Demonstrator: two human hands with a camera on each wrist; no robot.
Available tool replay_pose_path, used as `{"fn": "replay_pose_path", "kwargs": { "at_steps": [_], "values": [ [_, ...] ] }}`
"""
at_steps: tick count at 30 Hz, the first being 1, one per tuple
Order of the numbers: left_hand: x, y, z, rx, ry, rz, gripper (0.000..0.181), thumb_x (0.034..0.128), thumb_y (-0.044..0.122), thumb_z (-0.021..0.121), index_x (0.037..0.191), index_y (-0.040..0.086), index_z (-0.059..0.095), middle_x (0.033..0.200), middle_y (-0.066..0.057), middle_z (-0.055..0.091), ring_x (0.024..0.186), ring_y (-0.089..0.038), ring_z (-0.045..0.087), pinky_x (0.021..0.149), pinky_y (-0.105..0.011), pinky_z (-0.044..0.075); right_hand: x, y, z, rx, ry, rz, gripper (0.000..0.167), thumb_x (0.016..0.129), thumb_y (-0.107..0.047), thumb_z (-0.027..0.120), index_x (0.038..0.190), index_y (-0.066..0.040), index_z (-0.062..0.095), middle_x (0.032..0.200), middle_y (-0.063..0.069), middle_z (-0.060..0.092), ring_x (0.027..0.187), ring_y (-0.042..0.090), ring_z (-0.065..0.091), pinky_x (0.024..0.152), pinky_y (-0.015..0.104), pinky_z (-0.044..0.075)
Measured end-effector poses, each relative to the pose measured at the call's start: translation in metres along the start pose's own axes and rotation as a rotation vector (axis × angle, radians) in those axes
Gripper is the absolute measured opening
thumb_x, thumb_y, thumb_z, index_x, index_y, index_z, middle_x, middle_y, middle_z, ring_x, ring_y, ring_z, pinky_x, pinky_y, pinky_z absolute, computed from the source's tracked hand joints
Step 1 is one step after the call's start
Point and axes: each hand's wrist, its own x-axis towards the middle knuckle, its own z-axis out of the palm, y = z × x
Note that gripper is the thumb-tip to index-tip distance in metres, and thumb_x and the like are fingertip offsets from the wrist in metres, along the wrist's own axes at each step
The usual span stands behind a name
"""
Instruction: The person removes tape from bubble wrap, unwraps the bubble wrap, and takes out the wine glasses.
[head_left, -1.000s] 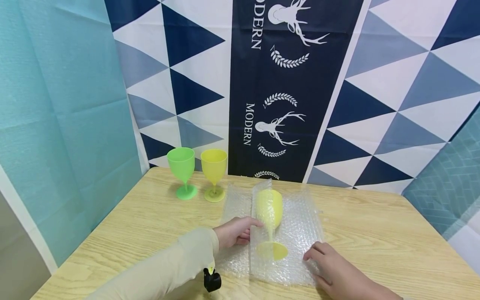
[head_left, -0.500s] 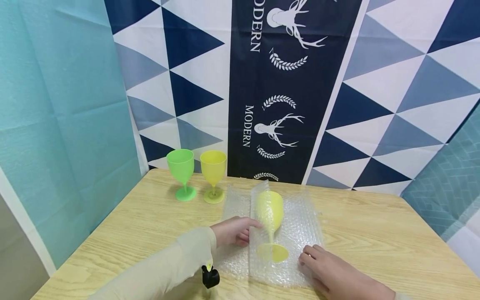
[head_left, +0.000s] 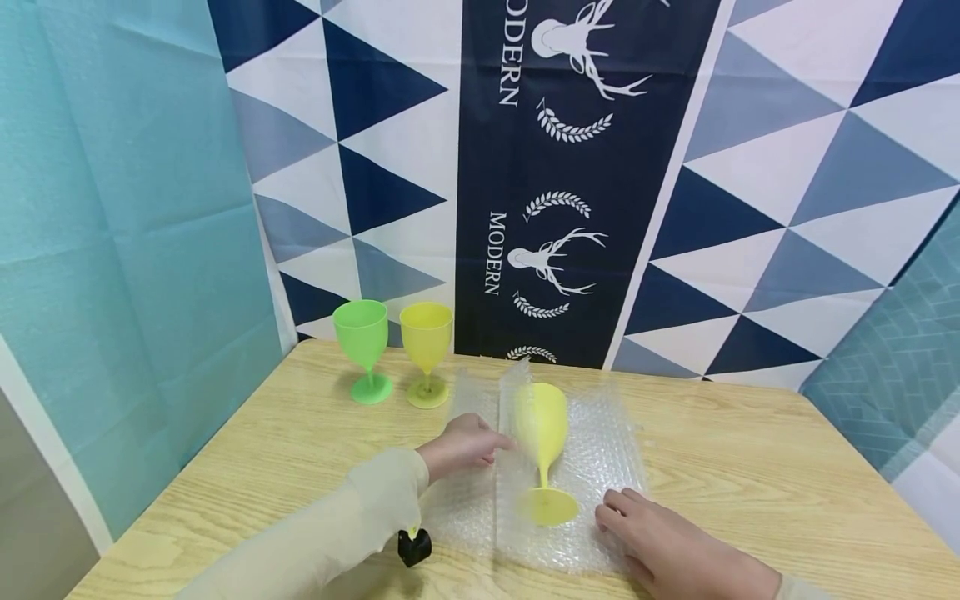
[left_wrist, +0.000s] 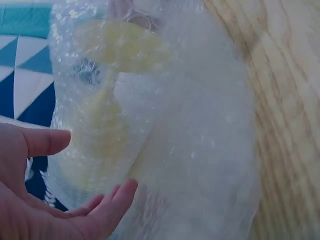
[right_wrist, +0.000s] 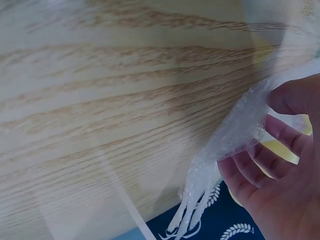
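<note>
A yellow plastic goblet [head_left: 552, 425] lies on its side on a sheet of bubble wrap [head_left: 603, 442], base toward me. A raised flap of the wrap partly covers the goblet's left side. My left hand [head_left: 459, 448] is at that flap, its thumb and fingers spread apart beside it in the left wrist view. At the sheet's lower right edge, my right hand [head_left: 660, 537] holds the wrap; the right wrist view has the thumb on one side of the edge and the fingers [right_wrist: 240, 172] on the other. Through the wrap, the goblet's base [left_wrist: 122, 47] shows blurred.
A green goblet [head_left: 362, 337] and another yellow goblet [head_left: 427, 337] stand upright at the back left of the wooden table [head_left: 757, 467]. A patterned cloth [head_left: 547, 167] hangs behind the table. A black device [head_left: 414, 547] is fixed at the left sleeve.
My left hand has shifted slightly up and left, and the flap has moved a little left, uncovering more of the goblet. My right hand has moved slightly inward onto the wrap's edge.
</note>
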Motion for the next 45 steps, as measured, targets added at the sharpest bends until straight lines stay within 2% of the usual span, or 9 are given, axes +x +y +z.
{"fn": "replay_pose_path", "kwargs": {
  "at_steps": [4, 8, 13, 18, 22, 26, 36, 41, 45],
  "values": [
    [-0.006, 0.005, 0.000, 0.161, 0.090, 0.144, 0.041, 0.0804, 0.030, 0.070, 0.104, 0.001, 0.054, 0.096, -0.010, 0.060, 0.086, -0.020, 0.056, 0.076, -0.035, 0.050, 0.001, 0.001, 0.000, 0.000, -0.010, 0.002, 0.029, 0.083, -0.017, 0.071, 0.103, -0.030, 0.053, 0.091, -0.018, 0.045, 0.079, -0.002, 0.040, 0.067, 0.018, 0.044],
    [-0.015, 0.013, 0.001, 0.294, 0.134, 0.300, 0.048, 0.0859, 0.029, 0.065, 0.120, 0.000, 0.051, 0.113, -0.013, 0.060, 0.099, -0.024, 0.059, 0.088, -0.039, 0.051, 0.002, 0.001, 0.001, 0.000, -0.009, -0.003, 0.027, 0.084, -0.018, 0.070, 0.102, -0.030, 0.053, 0.089, -0.018, 0.045, 0.078, -0.002, 0.040, 0.067, 0.018, 0.044],
    [-0.026, 0.018, 0.005, 0.618, 0.131, 0.564, 0.050, 0.0882, 0.033, 0.064, 0.127, 0.004, 0.052, 0.127, -0.009, 0.057, 0.118, -0.021, 0.054, 0.102, -0.032, 0.047, 0.003, 0.001, 0.001, -0.045, 0.016, -0.027, 0.028, 0.082, -0.021, 0.071, 0.102, -0.028, 0.053, 0.094, -0.017, 0.048, 0.081, -0.002, 0.042, 0.071, 0.022, 0.049],
    [-0.032, 0.017, 0.009, 0.910, 0.100, 0.905, 0.035, 0.0869, 0.027, 0.062, 0.117, 0.009, 0.060, 0.116, -0.001, 0.062, 0.111, -0.015, 0.056, 0.099, -0.025, 0.046, 0.004, 0.001, 0.000, 0.010, -0.025, 0.011, 0.026, 0.084, -0.024, 0.071, 0.103, -0.030, 0.053, 0.090, -0.017, 0.047, 0.078, -0.002, 0.042, 0.069, 0.019, 0.049],
    [-0.035, 0.013, 0.008, 1.062, 0.077, 1.055, 0.025, 0.0827, 0.019, 0.062, 0.107, 0.013, 0.062, 0.102, 0.005, 0.063, 0.100, -0.010, 0.058, 0.091, -0.021, 0.047, 0.005, 0.002, 0.001, 0.009, -0.022, -0.002, 0.026, 0.084, -0.024, 0.071, 0.102, -0.030, 0.053, 0.088, -0.018, 0.045, 0.077, -0.003, 0.040, 0.067, 0.017, 0.043],
    [-0.038, 0.007, 0.004, 1.175, 0.071, 1.096, 0.021, 0.0787, 0.016, 0.064, 0.100, 0.016, 0.061, 0.093, 0.009, 0.061, 0.091, -0.007, 0.057, 0.087, -0.020, 0.047, 0.005, 0.003, 0.002, 0.010, -0.010, -0.018, 0.026, 0.084, -0.023, 0.071, 0.101, -0.029, 0.052, 0.088, -0.018, 0.044, 0.077, -0.003, 0.039, 0.066, 0.017, 0.042],
    [-0.041, -0.022, -0.014, 1.368, 0.099, 1.073, 0.014, 0.0790, 0.022, 0.069, 0.086, 0.018, 0.059, 0.078, 0.009, 0.057, 0.077, -0.008, 0.053, 0.079, -0.020, 0.045, 0.006, 0.006, 0.002, -0.024, 0.031, -0.057, 0.028, 0.081, -0.021, 0.072, 0.098, -0.028, 0.053, 0.088, -0.018, 0.044, 0.077, -0.003, 0.038, 0.065, 0.017, 0.041],
    [-0.045, -0.040, -0.021, 1.443, 0.121, 1.061, 0.016, 0.0800, 0.028, 0.071, 0.087, 0.019, 0.060, 0.080, 0.010, 0.059, 0.081, -0.008, 0.056, 0.087, -0.020, 0.045, 0.007, 0.006, 0.003, -0.026, 0.033, -0.064, 0.027, 0.080, -0.020, 0.073, 0.096, -0.027, 0.053, 0.086, -0.017, 0.043, 0.075, -0.002, 0.037, 0.064, 0.016, 0.038],
    [-0.046, -0.052, -0.022, 1.419, 0.136, 1.051, 0.015, 0.0821, 0.029, 0.071, 0.089, 0.020, 0.062, 0.085, 0.010, 0.063, 0.087, -0.008, 0.059, 0.099, -0.023, 0.045, 0.007, 0.007, 0.003, -0.033, 0.012, -0.051, 0.028, 0.080, -0.019, 0.072, 0.099, -0.027, 0.053, 0.090, -0.017, 0.045, 0.077, -0.002, 0.038, 0.066, 0.018, 0.043]
  ]
}}
